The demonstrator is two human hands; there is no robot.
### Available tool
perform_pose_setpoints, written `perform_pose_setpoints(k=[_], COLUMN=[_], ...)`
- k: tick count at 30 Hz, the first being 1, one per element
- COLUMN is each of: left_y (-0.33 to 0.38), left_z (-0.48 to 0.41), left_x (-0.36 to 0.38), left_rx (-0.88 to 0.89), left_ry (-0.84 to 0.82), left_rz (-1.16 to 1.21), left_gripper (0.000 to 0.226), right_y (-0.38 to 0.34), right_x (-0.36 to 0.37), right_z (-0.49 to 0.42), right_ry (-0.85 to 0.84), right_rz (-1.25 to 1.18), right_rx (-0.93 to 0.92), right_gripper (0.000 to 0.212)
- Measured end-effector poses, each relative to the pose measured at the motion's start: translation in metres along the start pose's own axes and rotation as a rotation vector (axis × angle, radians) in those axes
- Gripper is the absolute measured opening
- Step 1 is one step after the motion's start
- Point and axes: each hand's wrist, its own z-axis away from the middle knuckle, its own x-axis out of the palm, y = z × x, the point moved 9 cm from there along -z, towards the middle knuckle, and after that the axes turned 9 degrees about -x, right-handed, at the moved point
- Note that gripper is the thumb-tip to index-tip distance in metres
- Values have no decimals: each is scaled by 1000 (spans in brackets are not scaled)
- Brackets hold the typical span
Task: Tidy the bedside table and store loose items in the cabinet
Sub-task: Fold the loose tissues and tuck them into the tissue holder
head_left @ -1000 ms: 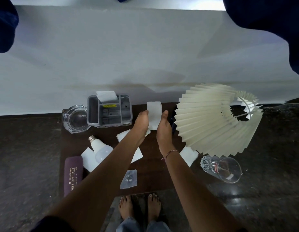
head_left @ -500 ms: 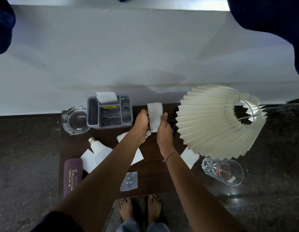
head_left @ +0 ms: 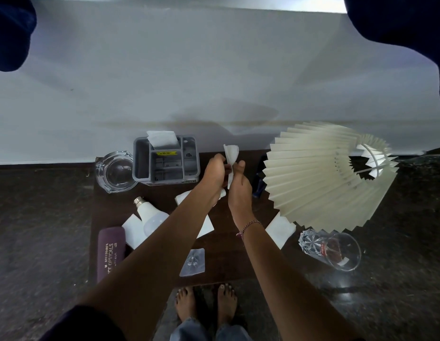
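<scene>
A: Tissue (head_left: pixel 230 156), centre of frame, above the back part of the bedside table (head_left: pixel 221 269). A second ago it was a flat upright rectangle between both hands; now it's folded narrow, creased down its length, top corner flaring.

B: Hands moved?

A: Closer together. Left hand (head_left: pixel 215 173) and right hand (head_left: pixel 240 187) nearly touch, both pinching the tissue. Lamp shade (head_left: pixel 327 178) sits a bit further right in frame than before, probably just head motion.

B: What's hard to see?

A: Lower end of the tissue is hidden between the palms. Another tissue (head_left: pixel 206 223) lies mostly under the left forearm. Dark object between right hand and shade, can't identify. The lamp's base is hidden by the shade. Navy blobs cut off the upper corners.

B: Pose?

A: Both forearms reach up from the bottom of frame, converging. Left fingers curled in on the tissue's left edge, right thumb (head_left: pixel 239 166) up, pressing its right side. Thread bracelet on right wrist.

B: Around it?

A: Grey organiser (head_left: pixel 166 161) left of the hands with a tissue in its back slot, glass ashtray (head_left: pixel 114 173) just beside it. Bulb (head_left: pixel 150 215) lies on a tissue at lower left, purple spectacle case (head_left: pixel 110 254) below. Clear adhesive hook (head_left: pixel 193 263) near the front edge. Tumbler (head_left: pixel 331 249) on its side at lower right, another tissue (head_left: pixel 280 228) between it and the right wrist.
</scene>
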Motion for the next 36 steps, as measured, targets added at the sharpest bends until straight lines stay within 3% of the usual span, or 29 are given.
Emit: perform_pose_setpoints(k=[7,15,25,31,33,36], left_y=[12,28,49,59,64,69], left_z=[12,35,71,93,101,111], left_x=[-1,-29,-73,-94,-103,-109], left_rx=[97,261,414,533,588,664], left_ry=[-11,226,439,533,572,601], left_rz=[3,-86,-183,-213,-220,-259], left_gripper=[27,20,21,15,18,20], right_y=[-21,-35,-59,-79,-81,-68], right_x=[-9,0,12,2,8,30], right_z=[12,37,48,59,61,60], right_ry=[113,155,125,277,269,147], right_rz=[-84,-227,-160,-13,-84,-242], right_rx=[-146,-222,-353,-468,-418,-201], right_gripper=[46,37,35,34,31,28])
